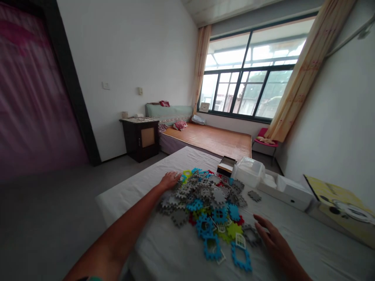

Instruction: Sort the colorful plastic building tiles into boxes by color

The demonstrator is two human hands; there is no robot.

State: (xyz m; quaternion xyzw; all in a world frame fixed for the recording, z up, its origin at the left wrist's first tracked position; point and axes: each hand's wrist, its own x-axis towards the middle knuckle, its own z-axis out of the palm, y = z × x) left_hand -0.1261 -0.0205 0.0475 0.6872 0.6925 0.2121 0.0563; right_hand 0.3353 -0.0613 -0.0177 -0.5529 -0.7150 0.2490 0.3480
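A heap of interlocking plastic building tiles with toothed edges [219, 195] lies on the cloth-covered table, in grey, blue, yellow-green and red. My left hand [170, 180] rests palm down at the heap's far left edge, fingers stretched towards a yellow-green frame tile [186, 173]. Nothing shows in it. On the right, my right hand [268, 231] is open, fingers apart, just beside a dark grey frame tile [251, 235]; whether it touches that tile I cannot tell. Blue square frame tiles [212, 248] and a small white window piece [240, 241] lie at the near edge.
Along the table's right side stand a black open box [226, 167], a clear plastic container [249, 171], a white box [294, 191] and a yellow box [341, 207]. A single grey tile [254, 196] lies apart. Beyond are a bed [211, 136] and a dark cabinet [131, 138].
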